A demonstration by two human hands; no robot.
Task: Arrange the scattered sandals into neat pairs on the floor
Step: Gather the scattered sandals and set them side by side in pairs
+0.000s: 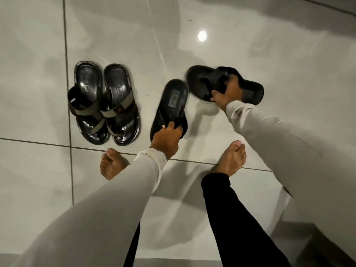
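Two glossy dark sandals with olive straps stand side by side as a pair, the left one (pixel 87 105) touching the right one (pixel 121 106), toes toward me. To their right lies a plain black sandal (pixel 172 101), and my left hand (pixel 166 140) grips its toe end on the floor. Farther right, my right hand (pixel 228 92) is closed on the strap of a second black sandal (pixel 204 81), which lies turned sideways and looks slightly lifted and blurred. The two black sandals are apart and at an angle to each other.
The floor is pale glossy tile (pixel 250 45) with dark grout lines (pixel 66 45) at the left and across the front. My bare left foot (pixel 110 163) and right foot (pixel 232 158) stand just behind the sandals.
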